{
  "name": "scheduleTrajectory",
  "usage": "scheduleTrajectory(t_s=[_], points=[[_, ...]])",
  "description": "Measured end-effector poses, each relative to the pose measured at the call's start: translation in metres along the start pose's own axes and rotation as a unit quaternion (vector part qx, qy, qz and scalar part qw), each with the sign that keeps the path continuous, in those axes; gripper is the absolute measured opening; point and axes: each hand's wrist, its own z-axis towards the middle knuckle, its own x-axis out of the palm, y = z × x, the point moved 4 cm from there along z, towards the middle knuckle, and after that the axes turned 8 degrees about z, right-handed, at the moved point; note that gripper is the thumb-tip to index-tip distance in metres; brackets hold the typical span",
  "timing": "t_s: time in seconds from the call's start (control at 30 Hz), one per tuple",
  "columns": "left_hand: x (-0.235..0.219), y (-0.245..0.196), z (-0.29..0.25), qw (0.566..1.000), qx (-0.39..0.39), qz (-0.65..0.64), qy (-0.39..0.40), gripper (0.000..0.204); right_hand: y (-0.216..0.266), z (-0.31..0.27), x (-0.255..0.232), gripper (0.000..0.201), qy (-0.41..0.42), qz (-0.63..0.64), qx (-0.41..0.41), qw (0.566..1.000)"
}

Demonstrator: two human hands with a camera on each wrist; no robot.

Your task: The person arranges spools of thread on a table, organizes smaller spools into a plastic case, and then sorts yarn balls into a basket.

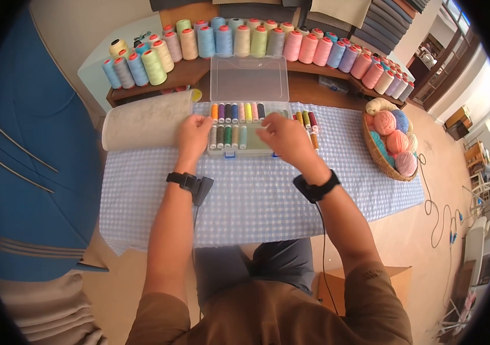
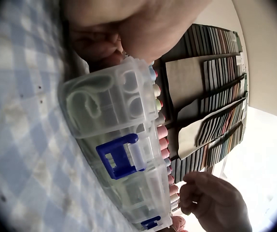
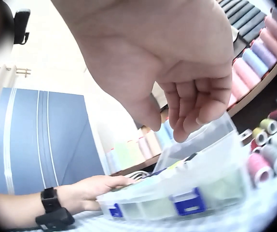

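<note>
On the checked cloth stands a clear plastic thread box (image 1: 255, 152) with blue latches, its lid (image 1: 249, 80) raised at the back. Small spools of thread (image 1: 228, 137) in many colours fill the back row and the left of the front row. My left hand (image 1: 194, 137) is at the box's left end, fingers curled and thumb near the rim; I cannot tell whether it grips the wall. Above the box's right part hovers my right hand (image 3: 177, 72), fingers loosely bent, thumb apart, nothing between them. It hides some of the compartments from the head view.
More small spools (image 1: 308, 122) lie right of the box. A rolled pale fabric (image 1: 147, 119) is at the left, a basket of yarn balls (image 1: 393, 141) at the right. Large thread cones (image 1: 224, 41) line the shelf behind. Blue-and-white gingham cloth (image 1: 245, 201) covers the table.
</note>
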Motion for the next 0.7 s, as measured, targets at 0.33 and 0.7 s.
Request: scheduleTrajectory(t_s=[0.33,0.7], points=[[-0.002,-0.008,-0.005,0.999,-0.033,-0.003,0.018,0.030,0.011,0.009,0.051,0.034,0.008,-0.128,0.005,0.992],[-0.003,-0.011,-0.005,0.998,-0.013,0.053,-0.025,0.030,-0.078,-0.018,-0.077,0.034,-0.139,-0.029,0.104,0.984]])
